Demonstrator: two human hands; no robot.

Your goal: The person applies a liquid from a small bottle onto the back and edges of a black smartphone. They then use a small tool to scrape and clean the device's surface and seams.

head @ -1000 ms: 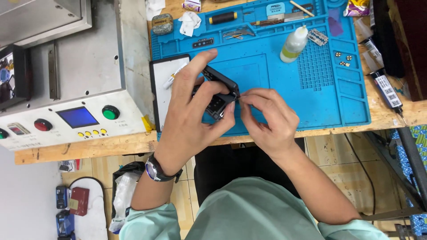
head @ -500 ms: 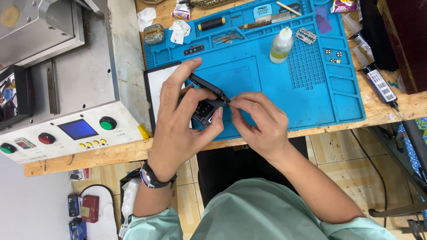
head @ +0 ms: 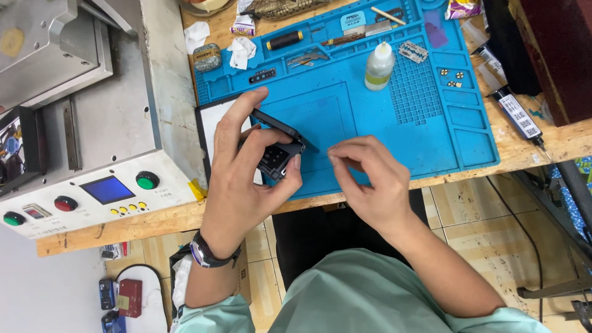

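My left hand (head: 243, 169) grips a small dark phone (head: 276, 151), tilted up over the near left part of the blue work mat (head: 394, 132); its open inner side faces me. My right hand (head: 370, 179) hovers just to the right of the phone, a short gap away. Its thumb and forefinger are pinched together, and I cannot tell if anything tiny is between them. A white-faced flat panel (head: 213, 120) lies on the mat under my left hand. A dark watch (head: 206, 254) sits on my left wrist.
A grey machine (head: 105, 179) with a blue screen and red and green buttons stands at the left. On the mat's far side are a small white bottle (head: 378, 65), a black cylinder (head: 285, 41), tweezers (head: 306, 58), crumpled tissues (head: 240, 49) and tiny screws (head: 453, 74). Tiled floor lies below the bench edge.
My right hand has let go of the phone and drawn back to the right with its fingertips pinched. The left hand still holds the phone in about the same place.
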